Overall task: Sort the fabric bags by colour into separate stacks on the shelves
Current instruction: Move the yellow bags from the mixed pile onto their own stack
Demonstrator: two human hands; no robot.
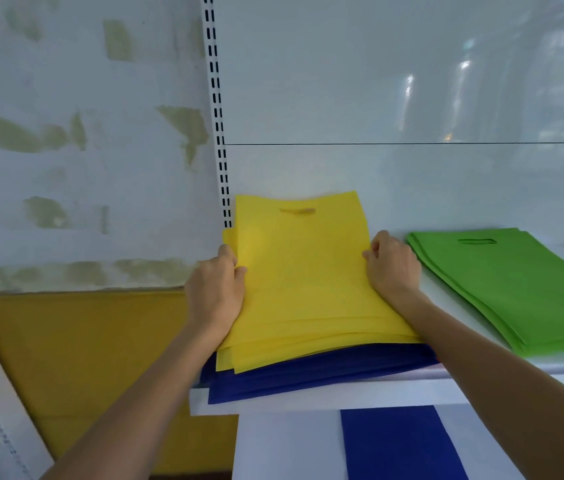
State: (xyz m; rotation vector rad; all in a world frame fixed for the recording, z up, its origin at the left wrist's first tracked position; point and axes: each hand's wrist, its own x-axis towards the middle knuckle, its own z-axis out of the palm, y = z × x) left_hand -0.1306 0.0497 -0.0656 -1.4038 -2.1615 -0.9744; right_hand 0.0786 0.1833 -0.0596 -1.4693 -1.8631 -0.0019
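Gripping side edges of flat, matte yellow bags (304,271) — left hand (216,289), right hand (391,268) — atop blue bags (308,379).

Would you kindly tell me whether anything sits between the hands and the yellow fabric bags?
Nothing visible does: the left hand and right hand hold the side edges of the yellow fabric bags, stacked on dark blue fabric bags.

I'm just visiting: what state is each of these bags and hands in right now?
Yellow fabric bags: flat stack on the blue ones, held at both sides.
Dark blue fabric bags: stacked flat on the white shelf, under the yellow.
Green fabric bags: separate flat stack, untouched.
Left hand: grips the yellow stack's left edge.
Right hand: grips its right edge.
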